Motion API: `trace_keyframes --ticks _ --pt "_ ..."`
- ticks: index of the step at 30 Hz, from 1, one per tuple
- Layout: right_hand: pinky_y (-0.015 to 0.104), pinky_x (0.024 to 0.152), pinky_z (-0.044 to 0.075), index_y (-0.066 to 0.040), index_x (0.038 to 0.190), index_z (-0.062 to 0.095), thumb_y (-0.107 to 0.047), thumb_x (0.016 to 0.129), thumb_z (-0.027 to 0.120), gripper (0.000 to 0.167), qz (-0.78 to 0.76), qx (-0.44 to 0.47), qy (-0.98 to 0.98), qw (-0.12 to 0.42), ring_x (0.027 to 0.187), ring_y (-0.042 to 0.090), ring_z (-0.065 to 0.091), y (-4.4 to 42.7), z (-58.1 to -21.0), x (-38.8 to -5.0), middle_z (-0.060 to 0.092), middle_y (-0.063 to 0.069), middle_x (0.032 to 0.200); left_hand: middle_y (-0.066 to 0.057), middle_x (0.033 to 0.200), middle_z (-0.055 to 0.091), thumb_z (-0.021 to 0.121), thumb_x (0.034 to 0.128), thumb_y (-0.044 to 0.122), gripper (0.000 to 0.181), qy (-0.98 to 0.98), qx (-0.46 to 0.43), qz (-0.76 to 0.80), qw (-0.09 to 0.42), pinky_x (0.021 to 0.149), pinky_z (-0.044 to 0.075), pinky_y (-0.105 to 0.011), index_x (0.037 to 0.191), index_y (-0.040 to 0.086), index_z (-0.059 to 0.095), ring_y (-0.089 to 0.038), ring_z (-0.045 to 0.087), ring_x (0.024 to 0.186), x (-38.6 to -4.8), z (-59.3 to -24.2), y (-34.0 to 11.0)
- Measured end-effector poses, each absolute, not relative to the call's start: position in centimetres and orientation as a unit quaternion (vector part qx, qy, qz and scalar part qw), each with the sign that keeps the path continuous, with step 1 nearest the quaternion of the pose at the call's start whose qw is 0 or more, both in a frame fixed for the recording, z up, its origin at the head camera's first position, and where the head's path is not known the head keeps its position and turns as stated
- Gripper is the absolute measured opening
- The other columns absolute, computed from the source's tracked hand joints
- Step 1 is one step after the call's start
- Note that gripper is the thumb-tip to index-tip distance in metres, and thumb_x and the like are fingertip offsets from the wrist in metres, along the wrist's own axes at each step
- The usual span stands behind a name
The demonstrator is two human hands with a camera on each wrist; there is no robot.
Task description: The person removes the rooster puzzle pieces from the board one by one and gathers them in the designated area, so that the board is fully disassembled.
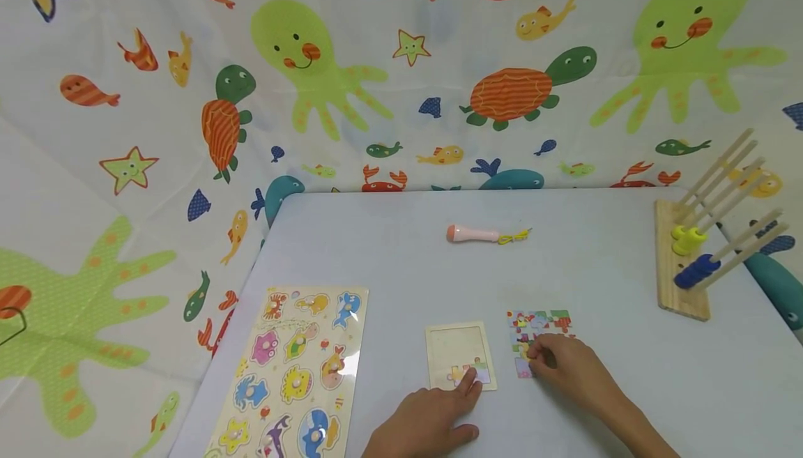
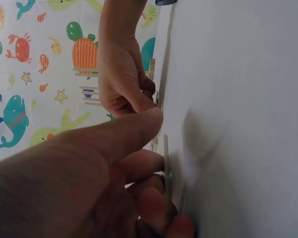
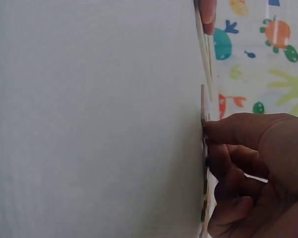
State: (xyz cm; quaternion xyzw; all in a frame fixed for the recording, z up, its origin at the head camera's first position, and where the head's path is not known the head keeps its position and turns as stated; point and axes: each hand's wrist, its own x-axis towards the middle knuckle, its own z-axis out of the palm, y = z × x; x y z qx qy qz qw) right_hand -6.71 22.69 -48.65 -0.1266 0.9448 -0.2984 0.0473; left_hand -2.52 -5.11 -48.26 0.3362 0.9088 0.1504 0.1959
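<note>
A small wooden puzzle frame (image 1: 456, 332) lies on the table, with several joined jigsaw pieces (image 1: 461, 373) along its bottom edge. My left hand (image 1: 426, 420) rests at its lower right, extended fingertips touching those pieces. To the right, a patch of colourful jigsaw pieces (image 1: 539, 320) lies flat on the white surface. Over its lower part, my right hand (image 1: 567, 367) pinches a jigsaw piece between thumb and index finger; the hand hides most of it. In the right wrist view the right fingertips (image 3: 213, 128) meet the thin edge of the pieces.
A larger peg puzzle board (image 1: 301, 346) with sea animals lies at the left. Toward the back is a pink microphone-shaped toy (image 1: 477, 234) with a yellow cord. A wooden stacking rack (image 1: 666, 263) with blue and yellow rings stands at the right.
</note>
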Motion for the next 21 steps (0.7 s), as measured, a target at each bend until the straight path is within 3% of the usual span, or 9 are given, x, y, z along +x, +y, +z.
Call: trace_keyframes --ticks 13,21 --pt "0.026 0.064 0.045 -0.026 0.081 0.068 -0.01 0.081 0.078 0.019 -0.283 -0.128 0.95 0.04 0.069 0.001 0.049 22.4 -47.8 -6.8 0.055 -0.021 0.073 0.009 0.154 0.039 0.065 0.0927 0.044 0.061 0.91 0.334 0.148 0.196 0.076 0.052 -0.033 0.148 0.022 0.049 -0.007 0.062 0.104 -2.4 -48.0 -5.1" --pt "0.024 0.062 0.045 -0.022 0.09 0.071 -0.01 0.085 0.072 0.014 -0.317 -0.19 0.928 0.047 0.067 0.0 0.049 20.1 -47.2 -7.8 0.055 -0.023 0.074 0.007 0.153 0.04 0.066 0.0924 0.044 0.061 0.912 0.337 0.144 0.183 0.076 0.052 -0.032 0.147 0.02 0.05 -0.005 0.061 0.105 -2.4 -48.2 -5.1"
